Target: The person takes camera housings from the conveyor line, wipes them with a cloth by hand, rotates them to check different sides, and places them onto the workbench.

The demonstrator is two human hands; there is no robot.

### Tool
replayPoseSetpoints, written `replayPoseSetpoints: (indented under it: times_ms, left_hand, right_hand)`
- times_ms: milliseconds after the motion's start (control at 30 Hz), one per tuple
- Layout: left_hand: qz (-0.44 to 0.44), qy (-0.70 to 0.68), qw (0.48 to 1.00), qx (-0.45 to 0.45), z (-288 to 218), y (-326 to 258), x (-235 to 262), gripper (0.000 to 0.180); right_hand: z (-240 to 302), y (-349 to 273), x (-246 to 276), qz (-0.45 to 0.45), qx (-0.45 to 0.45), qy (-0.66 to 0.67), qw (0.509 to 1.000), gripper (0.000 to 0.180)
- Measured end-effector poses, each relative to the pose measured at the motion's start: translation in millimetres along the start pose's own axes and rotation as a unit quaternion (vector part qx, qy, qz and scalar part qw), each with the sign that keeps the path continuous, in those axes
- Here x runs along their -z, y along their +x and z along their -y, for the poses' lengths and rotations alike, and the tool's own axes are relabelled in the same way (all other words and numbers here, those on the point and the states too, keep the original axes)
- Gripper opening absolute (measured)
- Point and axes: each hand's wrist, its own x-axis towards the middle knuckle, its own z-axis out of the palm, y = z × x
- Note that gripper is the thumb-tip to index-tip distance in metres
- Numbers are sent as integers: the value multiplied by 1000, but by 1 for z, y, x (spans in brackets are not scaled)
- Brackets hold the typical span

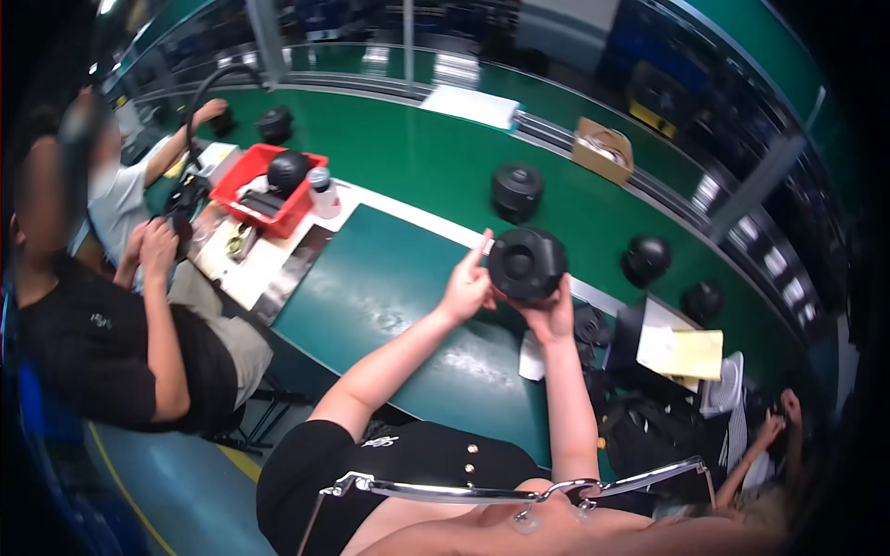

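Note:
My right hand (552, 315) grips a black round housing (527, 265) from below, over the far edge of the green work mat. A circular recess shows on the housing's face. Close by its left side is my left hand (466, 291), with the index finger stretched out and the other fingers loosely bent; whether it touches the housing I cannot tell. Just beyond stands a similar black housing (516, 192) on the green conveyor belt (399, 153).
More black housings (646, 259) sit on the belt. A red bin (262, 208) and a white-labelled bottle (323, 193) stand left; a cardboard box (603, 150) is at the far side. Yellow paper (696, 354) and black parts (591, 324) lie right. Co-workers sit on both sides.

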Motion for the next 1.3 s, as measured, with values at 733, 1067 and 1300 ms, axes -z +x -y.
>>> replayPoseSetpoints:
  times_ms: [733,1067,1300]
  left_hand:
    - [-41,341,884,-317,-15,-10,-20,117]
    - [-21,341,896,-284,-24,-2,-11,93]
    - [70,16,993,-95,-2,12,9,72]
  right_hand:
    - [-3,-11,12,-65,164,-109,978,74]
    - [11,-14,-16,-86,240,-419,872,99]
    - [30,-26,-2,-138,51,-239,960,78]
